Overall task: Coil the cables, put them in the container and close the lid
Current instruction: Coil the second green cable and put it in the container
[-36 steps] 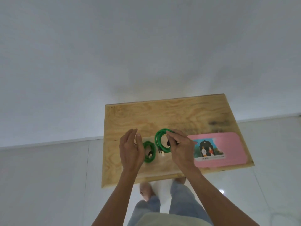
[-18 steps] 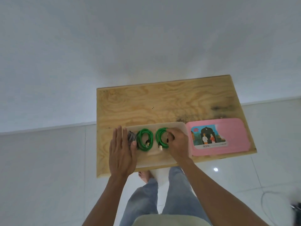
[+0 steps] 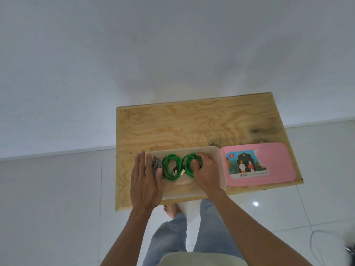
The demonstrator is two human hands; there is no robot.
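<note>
A: Now, item one, centre-left of the frame?
B: Left hand [image 3: 146, 181], palm down, fingers [image 3: 142, 160] straight and together, resting flat on the left end of the container [image 3: 216, 152], thumb beside a grey coiled cable [image 3: 156, 163].
A: Next along?
B: Container, pale translucent tray, on the wooden tabletop [image 3: 172, 123] near its front edge. Inside: grey coil at left, first green coil [image 3: 171, 168] in the middle, second green coil [image 3: 189, 164] to its right, the two green coils touching.
A: And the other hand?
B: Right hand [image 3: 207, 173], fingers curled and clamped on the second green coil, inside the tray.
A: Far right?
B: Pink lid [image 3: 274, 160], pictured label up, flat on the tabletop just beside the container.
</note>
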